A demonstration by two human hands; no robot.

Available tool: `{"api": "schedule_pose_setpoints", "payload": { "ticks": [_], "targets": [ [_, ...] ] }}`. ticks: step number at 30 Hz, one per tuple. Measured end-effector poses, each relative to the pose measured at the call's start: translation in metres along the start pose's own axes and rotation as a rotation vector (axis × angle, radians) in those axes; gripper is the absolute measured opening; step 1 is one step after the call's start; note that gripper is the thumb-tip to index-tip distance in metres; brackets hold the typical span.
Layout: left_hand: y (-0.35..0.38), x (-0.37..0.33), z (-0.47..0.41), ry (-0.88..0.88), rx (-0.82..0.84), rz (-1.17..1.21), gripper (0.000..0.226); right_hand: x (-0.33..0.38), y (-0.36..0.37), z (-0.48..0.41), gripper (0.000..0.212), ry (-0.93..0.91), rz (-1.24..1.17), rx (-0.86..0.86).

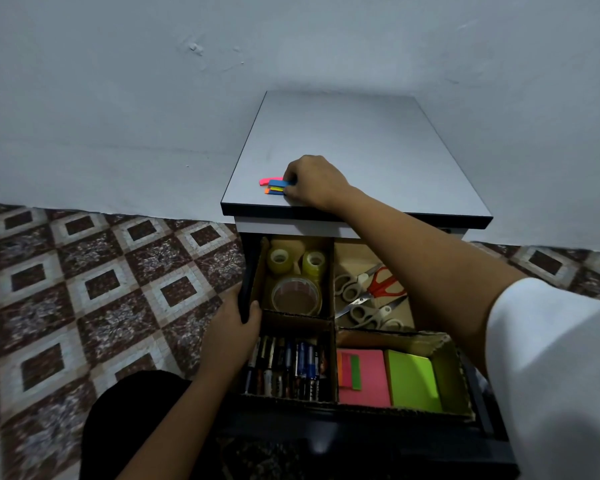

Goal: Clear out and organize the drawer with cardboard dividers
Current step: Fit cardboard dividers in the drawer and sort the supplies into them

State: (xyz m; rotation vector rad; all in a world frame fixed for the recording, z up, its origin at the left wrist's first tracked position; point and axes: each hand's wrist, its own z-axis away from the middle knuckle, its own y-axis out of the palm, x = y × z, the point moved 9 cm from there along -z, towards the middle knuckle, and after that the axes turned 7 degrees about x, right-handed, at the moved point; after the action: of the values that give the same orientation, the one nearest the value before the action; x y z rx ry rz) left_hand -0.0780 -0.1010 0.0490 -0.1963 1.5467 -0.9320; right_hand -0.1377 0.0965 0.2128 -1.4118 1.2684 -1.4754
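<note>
Grey cabinet surface [361, 150] carries the coloured sticky flags [272, 187], pinched at one end by the curled fingers [289, 176] of the right hand [317, 183]. The stack is best lifted whole, kept squared, and laid beside the sticky-note pads [409, 379] in the drawer [246, 282], whose wall is gripped by the left hand [232, 337].

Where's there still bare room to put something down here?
Most of the cabinet top is bare, behind and right of the right hand holding the colored flags. In the drawer, a strip of cardboard shows right of the green pad. The tape rolls, scissors and batteries compartments are crowded.
</note>
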Motion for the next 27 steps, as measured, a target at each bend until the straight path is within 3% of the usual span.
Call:
{"api": "schedule_pose_setpoints", "payload": {
  "ticks": [10, 17, 27],
  "targets": [
    [0.000, -0.002, 0.002, 0.000, -0.001, 0.006, 0.046, -0.002, -0.018, 0.012, 0.028, 0.023, -0.110, -0.073],
    [0.001, 0.002, 0.000, -0.027, 0.019, 0.019, 0.049, -0.013, -0.025, 0.075, 0.027, 0.082, -0.279, -0.089],
    [0.002, -0.002, 0.002, -0.022, 0.025, 0.029, 0.047, -0.053, 0.059, 0.216, 0.022, 0.346, -0.320, 0.168]
  ]
}}
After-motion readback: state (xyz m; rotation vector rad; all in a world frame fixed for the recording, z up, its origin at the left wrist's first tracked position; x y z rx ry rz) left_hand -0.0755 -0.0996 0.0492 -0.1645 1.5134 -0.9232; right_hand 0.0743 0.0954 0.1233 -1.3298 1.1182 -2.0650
